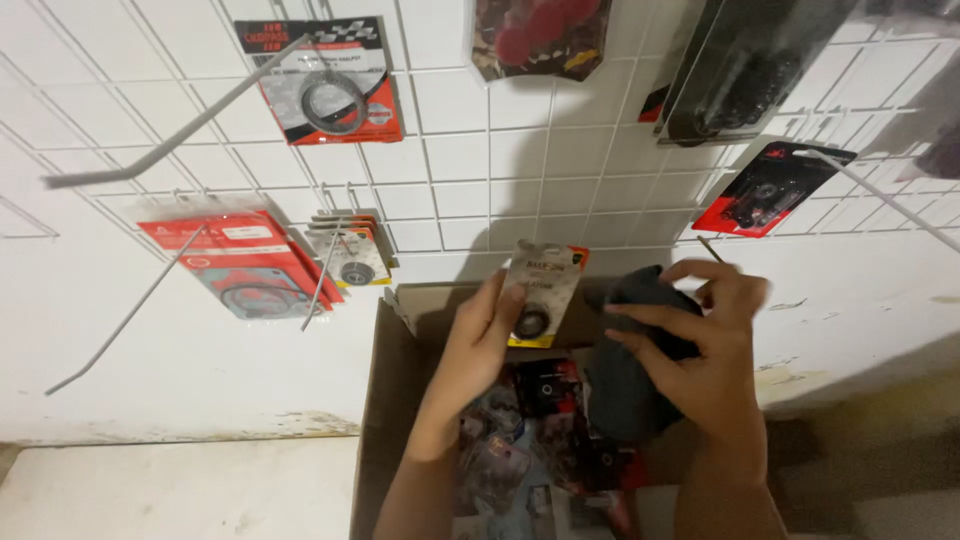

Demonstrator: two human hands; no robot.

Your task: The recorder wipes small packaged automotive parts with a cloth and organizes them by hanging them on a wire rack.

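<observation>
Up above the box [385,400], carded part [540,290] in left hand [480,345].

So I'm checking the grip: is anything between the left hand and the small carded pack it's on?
Nothing visible. The left hand holds the small carded pack directly, above the open cardboard box. The right hand grips a separate dark pouch beside it.

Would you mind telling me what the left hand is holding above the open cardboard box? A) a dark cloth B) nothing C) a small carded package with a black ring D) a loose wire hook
C: the left hand grips a small carded package showing a black ring, above the cardboard box.
</observation>
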